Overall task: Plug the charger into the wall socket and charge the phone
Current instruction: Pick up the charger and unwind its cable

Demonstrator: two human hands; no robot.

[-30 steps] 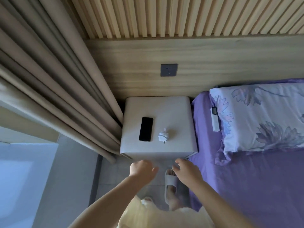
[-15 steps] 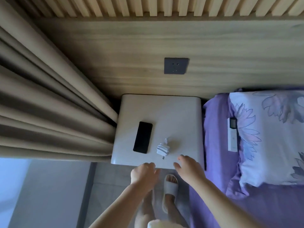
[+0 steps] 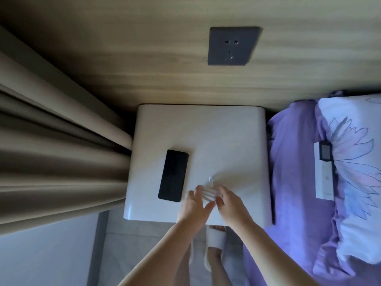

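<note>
The white charger [image 3: 207, 192], its cable wound around it, lies on the white nightstand [image 3: 206, 129] near the front edge. My left hand [image 3: 194, 206] touches its left side with fingers spread. My right hand [image 3: 229, 203] pinches its right end between thumb and fingers. The charger's lower part is hidden by my hands. The black phone [image 3: 173, 175] lies flat, screen dark, just left of my left hand. The dark grey wall socket [image 3: 233, 46] sits on the wood panel above the nightstand, with nothing plugged in.
Beige curtains [image 3: 61, 153] hang against the nightstand's left side. A purple bed [image 3: 292, 166] with a floral pillow [image 3: 358, 182] and a white remote [image 3: 324, 174] lies to the right. My feet in white slippers [image 3: 216, 239] stand on the tiled floor below.
Both hands have moved forward from the nightstand's front edge onto the charger. The camera has moved closer and lower towards the nightstand.
</note>
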